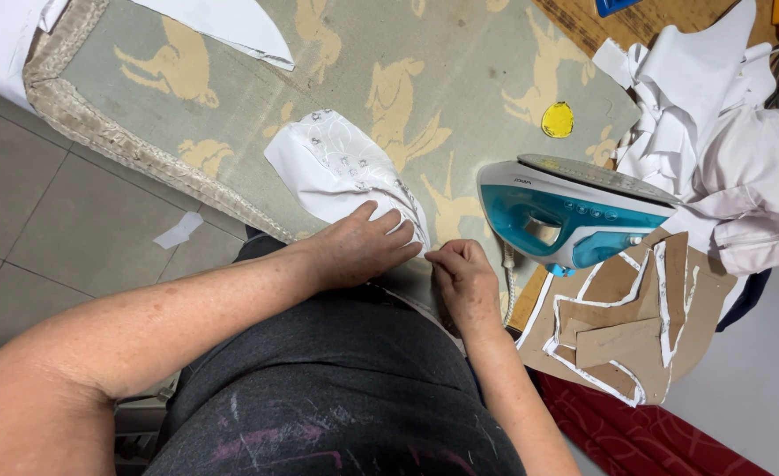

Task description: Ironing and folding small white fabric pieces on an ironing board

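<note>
**Both hands on a white lace piece, iron parked right next to them**

So the lace piece (341, 172) is lying on the ironing board (460, 53), near the board's front edge, right in front of the person. It's white with little beads or embroidery on it, and it looks folded over on itself.

The left hand (358, 247) lies flat on its near end, fingers spread and pressing down, not really gripping. The right hand (462, 278) is just beside it, fingers curled in and pinched at the fabric's corner; looks like it's nipping the edge, though the exact hold is hidden under the knuckles.

Stuff crowding around: a teal and white iron (574, 211) rests on its side just right of the right hand, pretty close. Past it is a stack of brown card patterns (636, 326) with white strips on them. Further right there's a heap of white fabric (715, 115). A small yellow oval (558, 120) sits on the board behind the iron. A white paper sheet (231, 26) lies at the board's far end, and a paper scrap (178, 231) is down on the tile floor.
</note>
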